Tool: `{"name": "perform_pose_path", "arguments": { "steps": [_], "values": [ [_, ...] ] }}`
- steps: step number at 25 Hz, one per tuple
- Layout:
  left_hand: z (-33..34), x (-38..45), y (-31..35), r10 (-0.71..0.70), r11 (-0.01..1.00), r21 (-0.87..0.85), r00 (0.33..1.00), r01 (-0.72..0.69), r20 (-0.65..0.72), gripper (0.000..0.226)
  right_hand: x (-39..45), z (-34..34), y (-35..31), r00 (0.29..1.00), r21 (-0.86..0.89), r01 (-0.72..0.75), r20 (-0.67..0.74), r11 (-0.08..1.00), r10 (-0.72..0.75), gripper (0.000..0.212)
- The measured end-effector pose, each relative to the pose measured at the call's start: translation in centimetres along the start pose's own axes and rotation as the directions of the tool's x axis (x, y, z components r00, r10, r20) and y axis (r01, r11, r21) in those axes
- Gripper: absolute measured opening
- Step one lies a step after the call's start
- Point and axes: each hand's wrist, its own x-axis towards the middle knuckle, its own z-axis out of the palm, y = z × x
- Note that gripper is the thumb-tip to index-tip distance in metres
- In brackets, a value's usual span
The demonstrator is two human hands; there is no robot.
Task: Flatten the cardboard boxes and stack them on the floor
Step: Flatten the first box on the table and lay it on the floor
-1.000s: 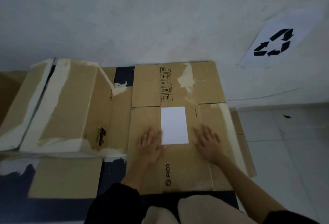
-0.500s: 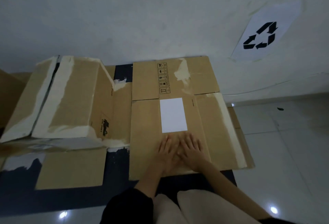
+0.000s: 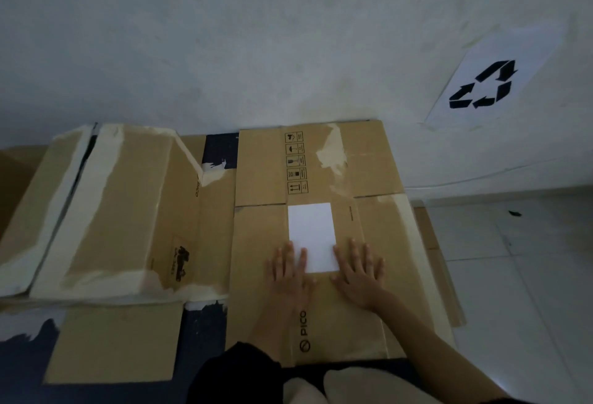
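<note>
A flattened brown cardboard box with a white label and "PICO" print lies on the floor in front of me, on top of other flat cardboard. My left hand presses flat on it just left of the label's lower edge, fingers straight. My right hand lies flat on it just right of the label, fingers spread. To the left stands a bulky taped box, still raised and not flat, with a flap lying in front of it.
A grey wall rises right behind the boxes, with a recycling-symbol sheet taped on it at right. White floor tiles extend to the right. A dark mat shows between the cardboard pieces. My knees are at the bottom edge.
My hands were together below the label half a second ago; they have slid forward and apart to either side of the label's lower corners. The box stays flat.
</note>
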Motion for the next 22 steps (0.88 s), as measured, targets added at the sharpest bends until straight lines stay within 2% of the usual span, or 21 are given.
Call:
{"name": "perform_pose_path", "arguments": {
  "steps": [1, 3, 5, 6, 7, 9, 10, 12, 14, 15, 17, 20, 22],
  "values": [
    [0.7, 1.6, -0.2, 0.033, 0.999, 0.03, 0.999, -0.032, -0.01, 0.069, 0.8, -0.7, 0.3, 1.0, -0.021, 0.017, 0.004, 1.0, -0.016, 0.084],
    [1.5, 5.2, -0.7, 0.0, 1.0, -0.027, 0.998, -0.002, -0.068, 0.064, 2.6, -2.2, 0.6, 0.999, -0.047, 0.033, 0.021, 0.998, -0.032, 0.097],
    [-0.5, 6.5, 0.3, 0.02, 0.995, -0.094, 0.992, -0.032, -0.125, 0.065, 4.5, -3.8, 0.4, 0.998, -0.061, 0.058, 0.027, 0.996, -0.057, 0.117],
    [-1.5, 7.0, 0.6, 0.017, 0.994, -0.102, 0.995, -0.026, -0.094, 0.065, 5.9, -4.9, 0.1, 0.997, -0.082, 0.07, 0.025, 0.994, -0.068, 0.123],
    [-2.2, 7.4, 0.6, 0.003, 0.999, -0.053, 0.999, -0.005, -0.039, 0.067, 7.5, -6.0, -0.1, 0.997, -0.105, 0.081, 0.023, 0.991, -0.079, 0.123],
    [-3.7, 7.9, 0.5, 0.061, 0.998, -0.014, 0.996, -0.06, 0.066, 0.081, 10.0, -8.2, -0.2, 0.995, -0.147, 0.104, 0.014, 0.984, -0.103, 0.104],
    [-4.2, 8.5, -0.2, 0.136, 0.99, 0.031, 0.991, -0.136, 0.02, 0.09, 10.9, -9.2, 0.2, 0.995, -0.136, 0.092, -0.014, 0.986, -0.095, 0.091],
    [-5.6, 10.2, -2.3, 0.162, 0.984, 0.086, 0.984, -0.156, -0.068, 0.106, 12.4, -11.2, 2.2, 0.993, -0.106, 0.035, -0.106, 0.994, -0.046, 0.078],
    [-7.9, 11.7, -5.0, 0.043, 0.998, 0.056, 0.992, -0.036, -0.118, 0.092, 12.6, -12.8, 5.3, 0.989, -0.079, -0.038, -0.145, 0.996, 0.026, 0.079],
    [-8.9, 12.1, -6.3, -0.046, 0.999, 0.018, 0.994, 0.048, -0.104, 0.081, 12.3, -13.2, 6.8, 0.986, -0.036, -0.088, -0.148, 0.995, 0.082, 0.08],
    [-9.9, 12.2, -8.0, -0.207, 0.975, -0.089, 0.977, 0.202, -0.047, 0.078, 11.1, -13.3, 9.0, 0.971, 0.125, -0.174, -0.14, 0.977, 0.191, 0.081],
    [-9.0, 10.0, -6.9, -0.286, 0.939, -0.23, 0.953, 0.257, -0.104, 0.073, 9.4, -12.0, 9.3, 0.952, 0.499, -0.175, -0.134, 0.849, 0.275, 0.078],
    [-8.0, 8.1, -5.6, -0.325, 0.907, -0.33, 0.933, 0.261, -0.153, 0.067, 8.5, -11.5, 8.8, 0.936, 0.57, -0.188, -0.142, 0.8, 0.321, 0.074]
  ]
}}
